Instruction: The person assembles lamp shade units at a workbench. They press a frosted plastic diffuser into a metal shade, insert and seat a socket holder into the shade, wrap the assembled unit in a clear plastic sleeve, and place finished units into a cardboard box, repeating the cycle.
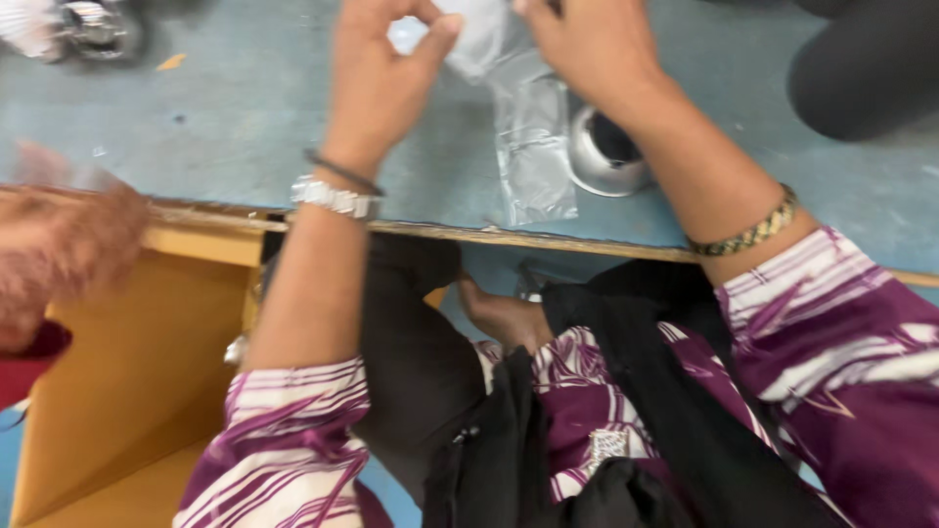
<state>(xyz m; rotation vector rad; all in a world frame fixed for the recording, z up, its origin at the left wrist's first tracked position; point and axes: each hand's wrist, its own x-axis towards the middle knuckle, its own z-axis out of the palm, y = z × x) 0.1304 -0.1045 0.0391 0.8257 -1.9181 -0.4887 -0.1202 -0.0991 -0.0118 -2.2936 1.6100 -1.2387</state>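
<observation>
While both hands are raised over the blue-grey table [245, 108], the person holds a clear plastic bag [533, 147] between them. The left hand [381, 83] pinches the upper corner of the bag, thumb and forefinger closed together on the thin film. The right hand [597, 49] grips the other upper side of the bag; its fingers are partly cut by the picture's edge, but they seem closed on the plastic. The bag hangs down from the hands and its lower end lies on the table, close to the table's front edge. A round silver metal part [606, 156] with a dark opening rests on the table just beside the bag, under the right wrist. A yellow box [127, 372] stands below the table's front edge, on the left side. A blurred shiny object [93, 27] lies at the table's far left corner.
</observation>
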